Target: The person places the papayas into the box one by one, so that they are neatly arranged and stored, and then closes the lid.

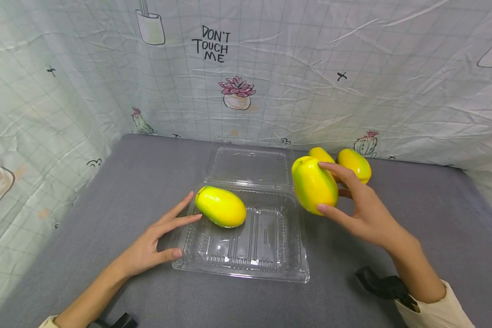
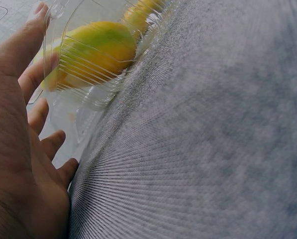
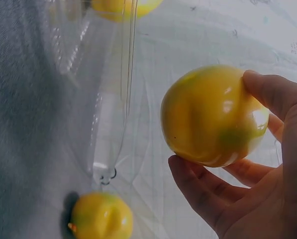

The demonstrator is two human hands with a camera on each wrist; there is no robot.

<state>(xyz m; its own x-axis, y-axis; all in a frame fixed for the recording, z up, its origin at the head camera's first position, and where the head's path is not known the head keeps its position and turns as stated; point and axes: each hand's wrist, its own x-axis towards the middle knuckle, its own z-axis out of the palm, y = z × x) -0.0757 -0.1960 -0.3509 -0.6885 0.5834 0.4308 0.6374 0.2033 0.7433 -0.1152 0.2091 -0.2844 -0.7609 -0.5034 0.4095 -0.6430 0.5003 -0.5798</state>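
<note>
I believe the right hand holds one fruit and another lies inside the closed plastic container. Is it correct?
Not closed: the head view shows the plastic container open, its lid folded back. The right hand holds one fruit; another fruit lies inside.

**One high view, two low sideways ones**

Head feed: I look forward and down from above, standing off enough to take in the left hand [image 1: 149,246], right hand [image 1: 365,212], clear container [image 1: 266,239] and printed curtain [image 1: 291,64] behind. Left wrist: low, close, turned on its side, grey tabletop [image 2: 213,139] filling the right. Right wrist: also sideways, tabletop at left, close on the raised fruit [image 3: 208,117]. All my feeds share the container; head and right share that fruit.
</note>
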